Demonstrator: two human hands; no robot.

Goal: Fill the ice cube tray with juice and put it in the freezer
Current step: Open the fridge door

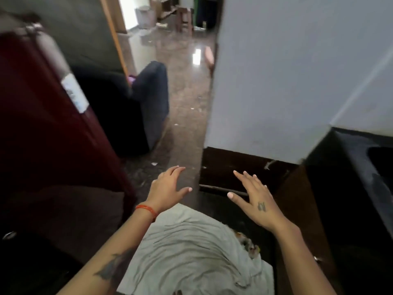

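Note:
Both my hands are held out in front of me with nothing in them. My left hand (168, 187) has its fingers spread and relaxed, an orange thread around the wrist. My right hand (253, 198) is flat with straight fingers. A dark red fridge (40, 116) stands at the left with its door closed, a white sticker on its side. No ice cube tray and no juice show in the head view.
A black counter with a sink (365, 167) runs along the right, under a white wall (287, 71). Dark brown cabinet fronts (244, 169) lie ahead of my hands. A dark sofa (136, 107) stands beyond the fridge on a glossy brown floor (185, 99).

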